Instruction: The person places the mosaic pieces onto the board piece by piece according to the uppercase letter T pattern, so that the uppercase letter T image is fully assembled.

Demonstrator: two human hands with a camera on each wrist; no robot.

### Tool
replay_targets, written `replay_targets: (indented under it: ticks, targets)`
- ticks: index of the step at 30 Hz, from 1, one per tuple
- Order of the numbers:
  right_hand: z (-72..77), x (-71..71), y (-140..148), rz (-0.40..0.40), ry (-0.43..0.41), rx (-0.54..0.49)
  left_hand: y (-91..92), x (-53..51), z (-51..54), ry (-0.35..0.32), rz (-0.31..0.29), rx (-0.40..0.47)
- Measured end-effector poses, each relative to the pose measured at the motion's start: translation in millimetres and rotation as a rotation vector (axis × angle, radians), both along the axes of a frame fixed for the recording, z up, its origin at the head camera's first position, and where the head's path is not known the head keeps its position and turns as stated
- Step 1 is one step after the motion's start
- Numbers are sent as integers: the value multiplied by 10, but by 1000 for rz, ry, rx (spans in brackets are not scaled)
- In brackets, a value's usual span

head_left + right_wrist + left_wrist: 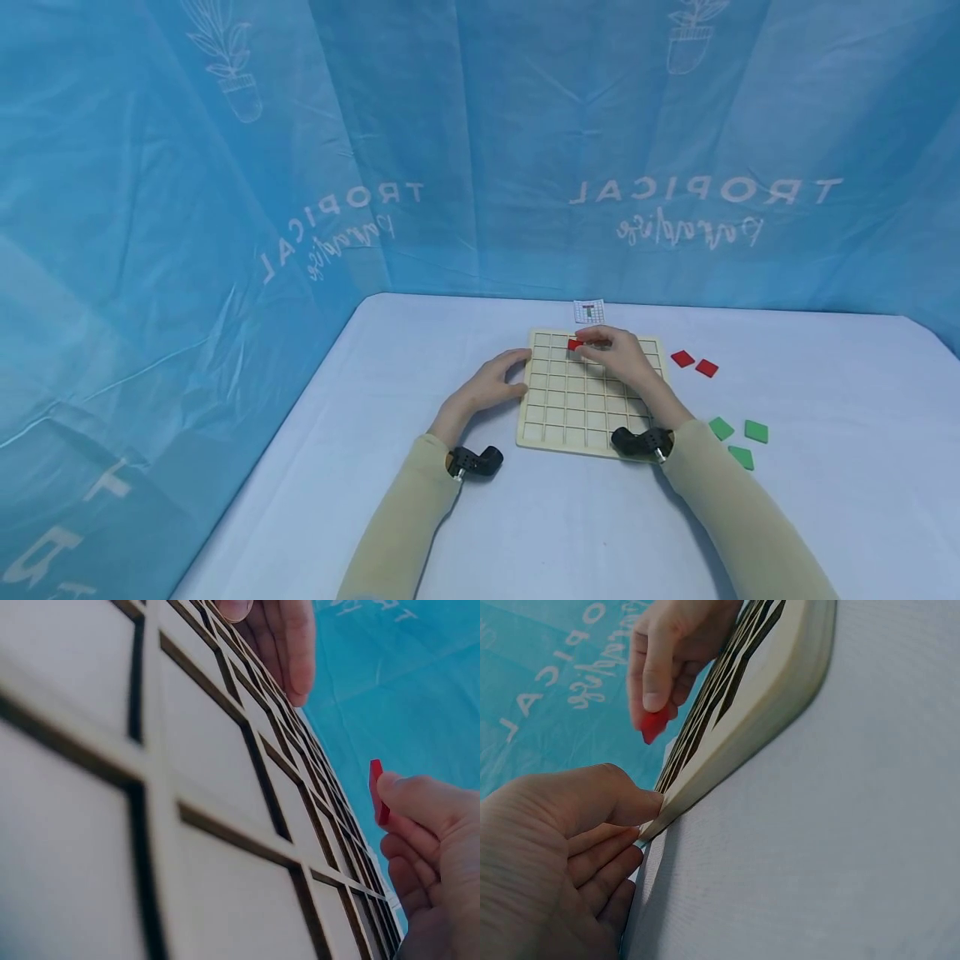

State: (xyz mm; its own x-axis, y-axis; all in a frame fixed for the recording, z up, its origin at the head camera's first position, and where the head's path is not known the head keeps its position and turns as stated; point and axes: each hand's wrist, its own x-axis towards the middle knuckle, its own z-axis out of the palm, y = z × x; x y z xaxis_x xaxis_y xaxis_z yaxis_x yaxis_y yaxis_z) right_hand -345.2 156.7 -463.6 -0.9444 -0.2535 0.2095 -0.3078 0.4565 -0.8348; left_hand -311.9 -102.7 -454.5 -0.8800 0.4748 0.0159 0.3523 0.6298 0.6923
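A pale wooden grid board (555,400) lies on the white table. Over its far part, the right hand (618,357) pinches a red square tile (574,344) between thumb and fingers; in the right wrist view the tile (377,792) is held on edge above the board. At the board's left side is the left hand (491,383), and in the left wrist view its thumb and fingers (615,796) grip the board's edge (727,761).
Beyond the board lies a small printed card (588,312). To the right are two red tiles (707,367) and several green tiles (756,431). A blue printed cloth (525,250) hangs behind and to the left of the table.
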Motion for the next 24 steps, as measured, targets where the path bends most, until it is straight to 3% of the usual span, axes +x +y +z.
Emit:
replay_targets:
  ticks: [6,15,24]
  targets:
    - [-9,17,-7,5,28,39,10,18,22,4,-4,0]
    - [-33,19,-12,28,152,136,15,4,14,1,4,-9]
    - [-45,32,-10,40,190,181,4,11,20,7,-4,-12]
